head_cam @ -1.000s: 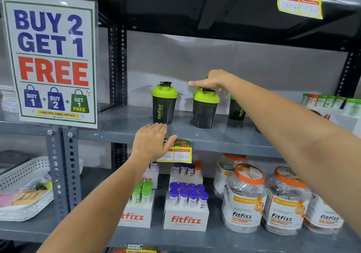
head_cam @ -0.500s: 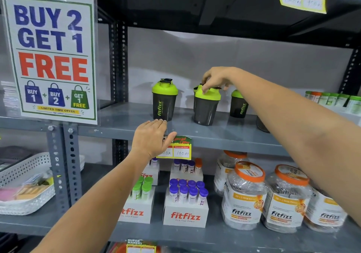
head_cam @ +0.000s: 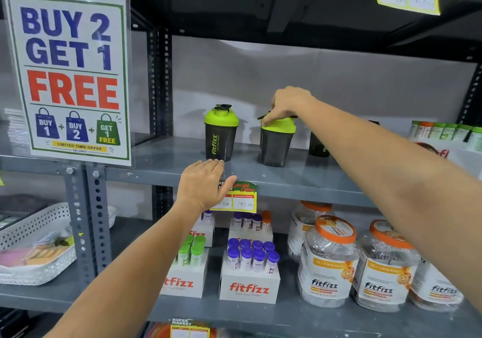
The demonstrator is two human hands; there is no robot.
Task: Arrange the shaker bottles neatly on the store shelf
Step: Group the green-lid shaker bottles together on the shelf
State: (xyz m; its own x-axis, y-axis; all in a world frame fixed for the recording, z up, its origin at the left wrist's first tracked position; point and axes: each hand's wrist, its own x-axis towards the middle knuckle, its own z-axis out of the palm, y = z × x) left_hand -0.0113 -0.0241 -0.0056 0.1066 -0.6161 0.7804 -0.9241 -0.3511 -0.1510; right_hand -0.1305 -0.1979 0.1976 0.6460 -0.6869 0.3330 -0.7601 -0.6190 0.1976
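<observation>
On the grey shelf, three shaker bottles are standing upright in a row. Taking the middle bottle as the landmark, the right hand is reaching down from above it, fingertips pinching its green lid, so the bottle is hanging directly beneath the grip with its base on the shelf. The left bottle, logo facing out, is standing well apart on the landmark's left. The third bottle is sitting to the landmark's right and further back, mostly hidden behind the right forearm. The left hand is resting flat and open on the shelf's front edge, below and left of the landmark, fingertips just before the left bottle's base, holding nothing and partly covering the price tag.
</observation>
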